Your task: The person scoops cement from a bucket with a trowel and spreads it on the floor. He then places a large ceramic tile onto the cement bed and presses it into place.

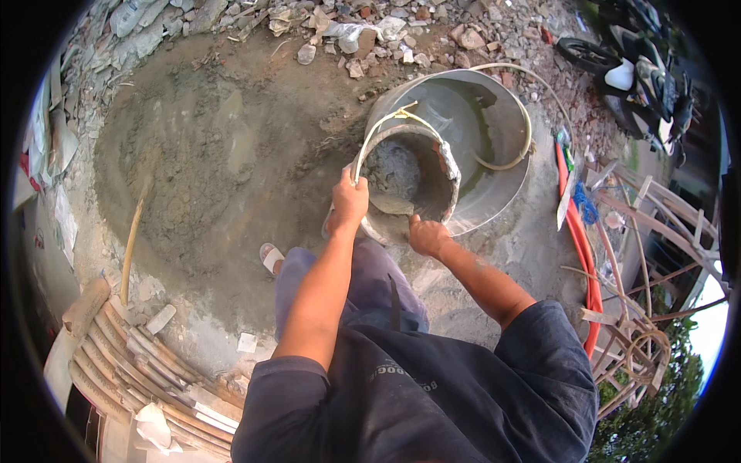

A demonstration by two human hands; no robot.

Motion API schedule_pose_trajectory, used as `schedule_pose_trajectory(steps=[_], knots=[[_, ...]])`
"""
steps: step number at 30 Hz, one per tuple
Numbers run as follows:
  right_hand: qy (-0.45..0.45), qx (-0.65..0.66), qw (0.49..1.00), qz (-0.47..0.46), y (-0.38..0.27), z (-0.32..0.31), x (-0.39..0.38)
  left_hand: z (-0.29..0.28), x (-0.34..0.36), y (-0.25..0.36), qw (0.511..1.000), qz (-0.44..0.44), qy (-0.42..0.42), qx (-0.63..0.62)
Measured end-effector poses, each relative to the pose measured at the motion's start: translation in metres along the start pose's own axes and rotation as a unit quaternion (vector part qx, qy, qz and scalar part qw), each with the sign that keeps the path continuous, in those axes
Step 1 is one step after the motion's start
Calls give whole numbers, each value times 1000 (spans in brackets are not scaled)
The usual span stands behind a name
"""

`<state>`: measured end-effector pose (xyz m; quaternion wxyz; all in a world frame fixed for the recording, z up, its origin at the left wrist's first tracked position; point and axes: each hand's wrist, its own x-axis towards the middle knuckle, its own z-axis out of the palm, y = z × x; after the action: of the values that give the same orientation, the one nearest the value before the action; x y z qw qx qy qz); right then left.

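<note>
Your dark shirt (463,386) is closest, and below it you have on purple-grey pants (386,274) and a pale sandal (270,256). Your two bare arms reach out to a round bucket (441,185) in front of you. Your left hand (352,201) is at the left side of the bucket, and its fingers are wrapped around the pale handle (358,158), right by the rim. A bit of yellow string (403,113) is tied at the top of that handle. Your right hand (429,236) is at the near side of the bucket. Its fingers are curled tight around the end of a small trowel (392,204), and the grey blade is inside the bucket. Wet grey mix (392,166) lies in the bottom of the bucket. Just behind the bucket, and a little to the right, is a big round tub (507,185) with cloudy water in it. You cannot tell from here if the bucket leans on the tub or only stands beside it. A pale hose (529,127) bends over the tub's edge. To your left, a wide patch of wet cement (193,154) covers the ground, with a long wooden stick (137,224) near it. Broken stones (363,46) lie at the far side, and a red pipe (575,239) is on your right.
</note>
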<state>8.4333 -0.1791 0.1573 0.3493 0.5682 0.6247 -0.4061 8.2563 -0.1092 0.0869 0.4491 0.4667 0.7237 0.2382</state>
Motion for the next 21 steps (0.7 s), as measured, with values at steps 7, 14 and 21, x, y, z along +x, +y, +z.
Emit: schedule_pose_trajectory(steps=[7, 14, 21], knots=[[89, 19, 995, 31, 22, -41, 6, -2, -3, 8, 1000, -5, -15, 4], [-9, -43, 997, 63, -8, 17, -6, 9, -8, 16, 998, 10, 10, 54], [-136, -97, 986, -7, 7, -30, -62, 16, -11, 17, 997, 42, 57, 15]])
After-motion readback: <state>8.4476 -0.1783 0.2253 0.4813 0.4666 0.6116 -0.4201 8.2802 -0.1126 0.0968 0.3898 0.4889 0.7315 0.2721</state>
